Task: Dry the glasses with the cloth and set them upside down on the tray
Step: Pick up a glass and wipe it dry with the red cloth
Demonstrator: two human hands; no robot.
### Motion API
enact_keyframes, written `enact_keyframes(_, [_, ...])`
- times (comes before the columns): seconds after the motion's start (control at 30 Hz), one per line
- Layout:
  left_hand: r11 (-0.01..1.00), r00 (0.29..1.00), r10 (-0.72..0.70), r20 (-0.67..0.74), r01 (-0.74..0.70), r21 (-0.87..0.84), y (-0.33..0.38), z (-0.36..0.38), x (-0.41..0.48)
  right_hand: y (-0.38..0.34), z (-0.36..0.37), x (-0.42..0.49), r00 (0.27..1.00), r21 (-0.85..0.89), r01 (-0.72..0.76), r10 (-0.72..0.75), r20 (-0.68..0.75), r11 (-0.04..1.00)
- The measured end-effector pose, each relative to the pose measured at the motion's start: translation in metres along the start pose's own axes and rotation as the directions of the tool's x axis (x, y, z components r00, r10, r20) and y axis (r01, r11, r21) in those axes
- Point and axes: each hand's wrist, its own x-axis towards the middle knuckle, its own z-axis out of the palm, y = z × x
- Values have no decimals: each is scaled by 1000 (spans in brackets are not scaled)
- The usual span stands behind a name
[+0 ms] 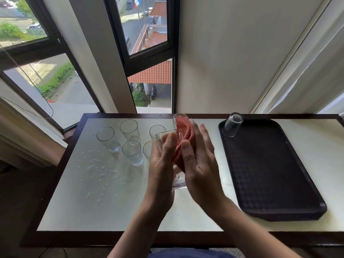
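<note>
Window table: I am drying one glass (179,183), holding it tilted between my two hands, mouth pointing away from me. My left hand (161,164) is wrapping round its wall, thumb lying along the side. My right hand (202,164) is pinning the cloth (183,131) against it, thumb over the fabric, fingers nearly straight. More wet glasses (132,151) are standing upright just left of my left hand, near spilled drops (96,170). One dried glass (231,126) is sitting upturned on the tray (270,164), right of my right hand. I am judging the glass thin, light, brittle and slippery while wet, so I am favouring a grip round the wall, not the rim.
</note>
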Motion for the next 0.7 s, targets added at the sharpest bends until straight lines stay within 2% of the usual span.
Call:
enact_keyframes(0.03, [999, 1000, 12, 8, -12, 36, -3, 1, 1, 1, -2, 9, 999, 63, -36, 35, 21, 997])
enact_keyframes(0.07, [998, 1000, 16, 18, -17, 56, -6, 1, 1, 1, -3, 18, 996, 205, -84, 76, 47, 975])
enact_keyframes(0.13, [999, 999, -7, 39, 6, 33, -9, 2, 0, 2, -5, 33, 970, 505, -242, 203, 132, 828])
enact_keyframes(0.17, [1000, 999, -7, 51, 6, 12, -9, 0, 0, 1, -7, 33, 968, 564, -252, 198, 155, 787])
enact_keyframes(0.3, [1000, 999, 16, 52, -15, -20, -5, -4, 7, -3, 0, -2, 995, 398, -55, 18, 97, 916])
enact_keyframes(0.4, [994, 999, 36, 37, -32, -107, -6, -6, 9, 0, 4, -13, 998, 229, 46, -56, 38, 972])
enact_keyframes(0.47, [996, 997, 40, 70, -33, -87, -8, -8, 8, 0, 2, -3, 998, 185, 19, -29, 48, 983])
enact_keyframes(0.6, [999, 999, 14, 42, -16, 39, -12, -6, 7, 7, 1, 18, 989, 315, -140, 118, 87, 939])
enact_keyframes(0.7, [999, 998, -47, 35, 48, -4, -13, -6, 9, 6, 5, 3, 995, 344, -94, 82, 50, 934])
